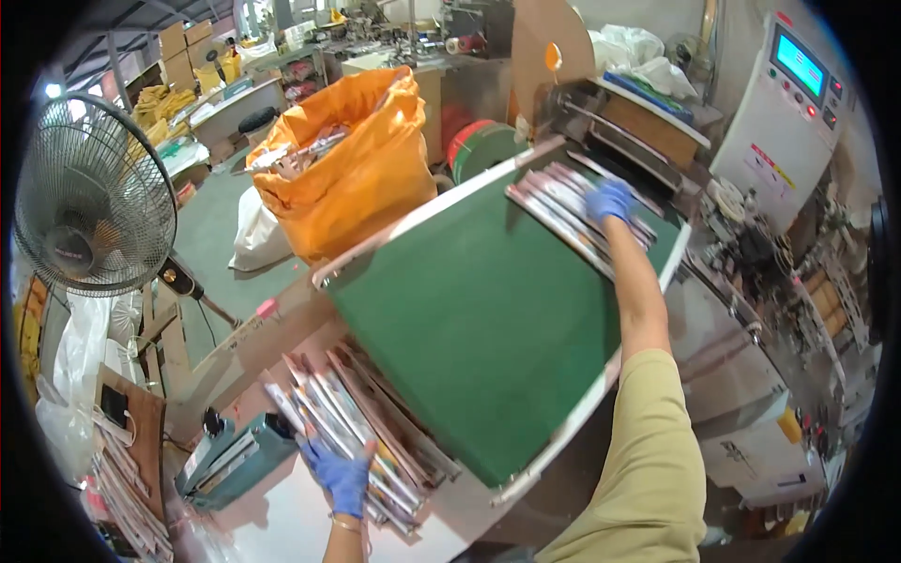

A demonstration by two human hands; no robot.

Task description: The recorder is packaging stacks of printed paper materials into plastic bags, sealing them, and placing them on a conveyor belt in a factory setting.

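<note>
My left hand (340, 475), in a blue glove, rests on a bundle of long, thin, flat printed strips (328, 405) on the pale table. Its thumb and fingers are spread across the strips. At the belt's far right, my blue-gloved right hand (610, 201) is closed over a row of similar strips (561, 214) lying side by side on the green conveyor belt (469, 319). What material the strips are made of I cannot tell. Its fingertips are slightly blurred and partly hidden.
A teal bench tool (239, 460) stands left of the bundle. Beyond the belt is an orange sack (352, 178) filled with strips. A fan (84, 206) stands at left, a control cabinet (784, 113) at right. The belt has a raised pale edge (432, 214).
</note>
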